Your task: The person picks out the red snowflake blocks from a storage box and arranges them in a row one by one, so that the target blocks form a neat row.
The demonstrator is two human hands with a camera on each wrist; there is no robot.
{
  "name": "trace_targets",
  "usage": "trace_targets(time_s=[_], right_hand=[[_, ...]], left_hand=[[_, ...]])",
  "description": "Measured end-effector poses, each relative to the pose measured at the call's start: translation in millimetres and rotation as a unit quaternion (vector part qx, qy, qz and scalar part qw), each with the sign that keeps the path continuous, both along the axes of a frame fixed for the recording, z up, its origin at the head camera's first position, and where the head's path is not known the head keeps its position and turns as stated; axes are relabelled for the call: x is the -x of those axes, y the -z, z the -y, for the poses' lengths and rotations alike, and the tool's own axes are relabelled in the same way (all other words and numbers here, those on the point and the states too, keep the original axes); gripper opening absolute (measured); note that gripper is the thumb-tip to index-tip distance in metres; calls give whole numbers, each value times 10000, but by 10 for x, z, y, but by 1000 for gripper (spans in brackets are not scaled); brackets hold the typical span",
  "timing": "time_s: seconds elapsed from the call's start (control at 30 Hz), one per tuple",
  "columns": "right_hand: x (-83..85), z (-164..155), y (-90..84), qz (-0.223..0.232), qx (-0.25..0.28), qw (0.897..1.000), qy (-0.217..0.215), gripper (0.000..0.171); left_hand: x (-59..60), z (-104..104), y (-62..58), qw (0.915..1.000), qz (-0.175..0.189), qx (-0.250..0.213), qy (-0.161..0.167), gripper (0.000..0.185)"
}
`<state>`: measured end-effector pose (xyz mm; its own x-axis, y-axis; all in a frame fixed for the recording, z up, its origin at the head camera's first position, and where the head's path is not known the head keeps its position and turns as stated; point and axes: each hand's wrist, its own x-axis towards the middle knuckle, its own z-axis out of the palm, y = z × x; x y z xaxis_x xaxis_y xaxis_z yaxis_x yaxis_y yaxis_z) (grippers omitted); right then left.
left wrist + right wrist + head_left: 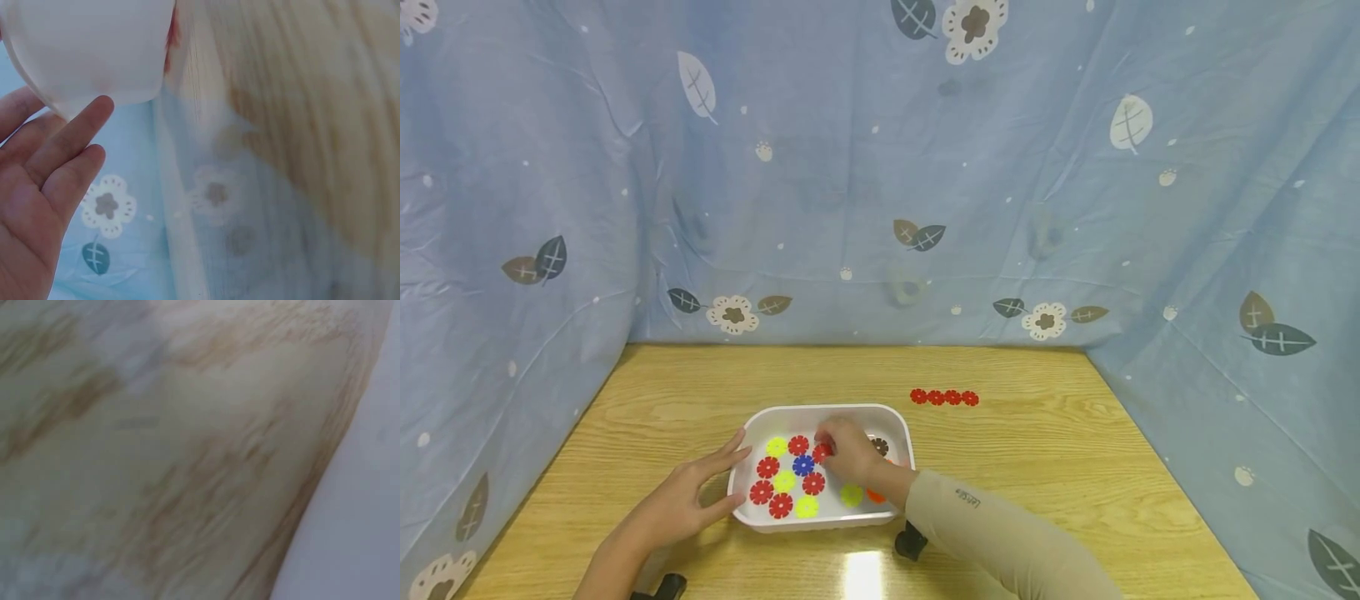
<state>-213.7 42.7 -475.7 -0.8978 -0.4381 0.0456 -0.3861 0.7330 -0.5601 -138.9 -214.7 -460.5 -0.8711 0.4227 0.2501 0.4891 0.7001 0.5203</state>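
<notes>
One wide wooden table [1037, 467] with a pale grain fills the lower half of the head view, walled on three sides by a blue cloth printed with leaves and flowers [880, 167]. Near the table's front edge sits a white rectangular plastic tray [827, 412] with rounded corners, holding a scatter of flat flower-shaped plastic discs in red, yellow, blue, brown and orange. The left hand [688, 493] lies against the tray's left wall with its fingers straight and spread, gripping nothing; the left wrist view shows those fingertips touching the tray's white corner. The right hand [850, 450], in a beige sleeve, reaches into the tray and pinches a red flower-shaped disc [822, 452] between thumb and fingertips, just above the blue disc [803, 465] near the tray's middle. Well apart from the tray, further back and to the right, four small red discs [944, 397] lie on the table, joined in a row.
</notes>
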Motion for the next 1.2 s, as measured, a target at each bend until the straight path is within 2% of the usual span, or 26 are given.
trace_targets(time_s=[0.2,0.4,0.5,0.8,1.0,1.2], right_hand=[[-50,23,-23,-60,-375,9993,47,22],[-45,12,-41,-58,-365,9993,57,23],[-27,-10,-64,86,-261,9996,75,23],[17,-90,-158,689,468,9962,239,31],[43,-178,-274,1137,1221,9853,358,35],[47,-310,-419,1069,1664,9786,571,31]], left_hand=[[0,-9,-9,9999,101,27,-77,52],[0,-9,5,9999,125,28,-105,52],[-4,-12,6,9998,161,66,-122,53],[-16,-17,-16,9998,157,96,-126,53],[-19,-20,-13,9998,118,106,-115,52],[-8,-20,-14,9999,87,107,-69,52]])
